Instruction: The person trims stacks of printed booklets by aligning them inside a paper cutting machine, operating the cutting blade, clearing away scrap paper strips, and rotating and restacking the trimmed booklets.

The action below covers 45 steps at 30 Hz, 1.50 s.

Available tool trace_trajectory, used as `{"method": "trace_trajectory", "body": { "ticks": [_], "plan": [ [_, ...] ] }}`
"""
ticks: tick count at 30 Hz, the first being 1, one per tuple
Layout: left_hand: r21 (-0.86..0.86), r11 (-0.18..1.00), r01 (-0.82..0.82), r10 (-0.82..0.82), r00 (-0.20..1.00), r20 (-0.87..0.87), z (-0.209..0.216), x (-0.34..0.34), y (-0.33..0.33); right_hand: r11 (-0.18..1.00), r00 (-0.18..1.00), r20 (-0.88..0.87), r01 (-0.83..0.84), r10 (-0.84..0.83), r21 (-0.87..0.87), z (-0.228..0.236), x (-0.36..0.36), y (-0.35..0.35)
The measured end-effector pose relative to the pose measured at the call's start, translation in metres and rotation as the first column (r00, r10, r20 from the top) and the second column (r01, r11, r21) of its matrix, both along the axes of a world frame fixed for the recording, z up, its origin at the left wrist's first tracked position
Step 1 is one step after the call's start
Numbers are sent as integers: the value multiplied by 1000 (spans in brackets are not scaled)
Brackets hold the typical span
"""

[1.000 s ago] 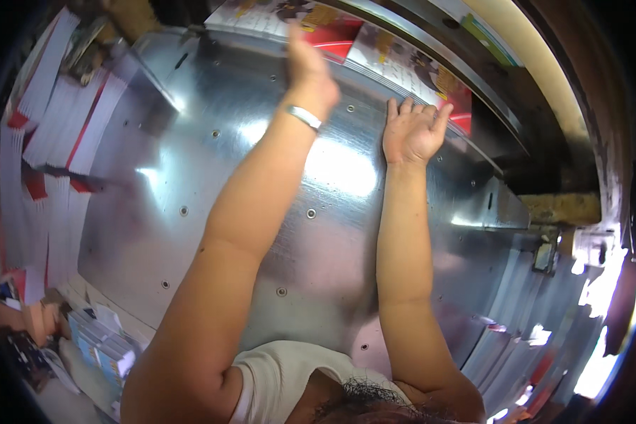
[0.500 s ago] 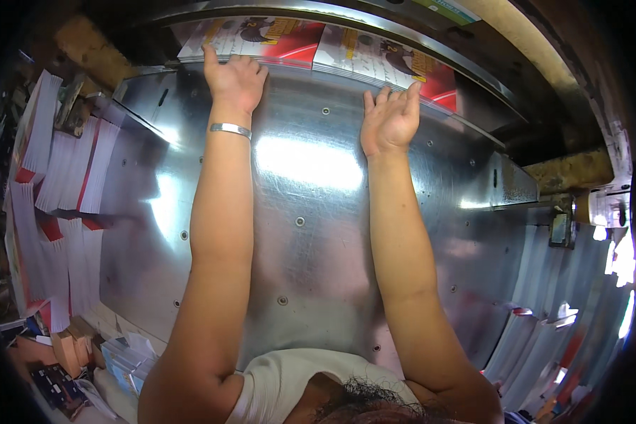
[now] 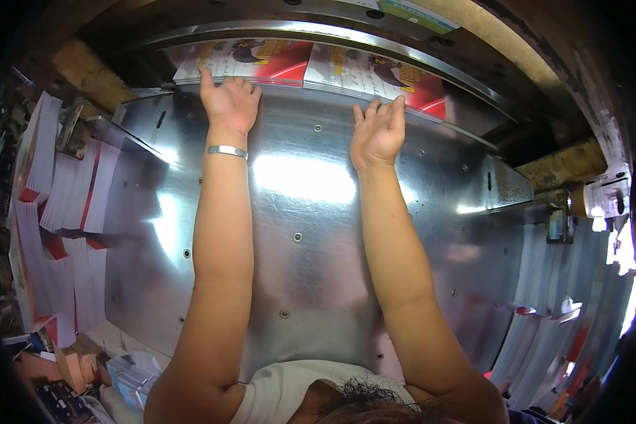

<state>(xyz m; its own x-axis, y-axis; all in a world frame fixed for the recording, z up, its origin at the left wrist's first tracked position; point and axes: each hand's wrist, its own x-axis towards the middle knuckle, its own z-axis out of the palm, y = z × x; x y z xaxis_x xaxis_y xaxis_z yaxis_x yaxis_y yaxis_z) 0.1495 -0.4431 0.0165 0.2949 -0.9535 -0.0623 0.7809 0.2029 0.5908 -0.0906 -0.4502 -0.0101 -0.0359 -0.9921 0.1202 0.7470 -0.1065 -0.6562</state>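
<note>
Two stacks of booklets with red and white covers lie side by side at the far edge of a metal table [image 3: 311,275], partly under a metal bar. Against the near edge of the left booklet stack [image 3: 279,62] rests my left hand [image 3: 230,107], palm up, thumb out and fingers apart. My right hand [image 3: 379,138] is turned the same way, its fingertips at the near edge of the right booklet stack [image 3: 360,76]. Neither hand grips anything. Both arms are stretched far forward, and a metal bracelet [image 3: 227,151] circles the left wrist.
Beyond the stacks, the long metal bar [image 3: 290,30] spans the machine. Piles of booklets [image 3: 39,261] stand at the left, and more booklet piles [image 3: 526,346] at the right. Small boxes [image 3: 71,364] sit at the lower left. A green and white printed item [image 3: 420,14] lies on top.
The whole view has shifted, so the table and stacks appear lower and slightly to the left. Both hands keep their places against the booklet stacks.
</note>
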Motion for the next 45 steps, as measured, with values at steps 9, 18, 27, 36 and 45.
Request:
{"method": "trace_trajectory", "body": {
  "ticks": [9, 18, 27, 36, 45],
  "plan": [
    [-36, 999, 41, -41, 999, -8, -2, 6, 3, 1000, 999, 25, -22, 22, -3, 2, -2, 0],
    [-31, 999, 38, -37, 999, 20, -2, 6, 2, 999, 999, -28, -31, 31, -13, 4, -1, 2],
    [-34, 999, 32, -30, 999, 35, -1, 6, 2, 999, 998, -47, -32, 31, -20, 5, 0, 2],
    [-50, 997, 50, -50, 999, 13, -2, 10, 4, 1000, 999, -40, -23, 23, 8, 5, 1, 1],
    [-41, 997, 65, -66, 998, -10, -2, 10, 2, 1000, 1000, -13, -24, 24, -9, 1, 1, -2]
  ]
}}
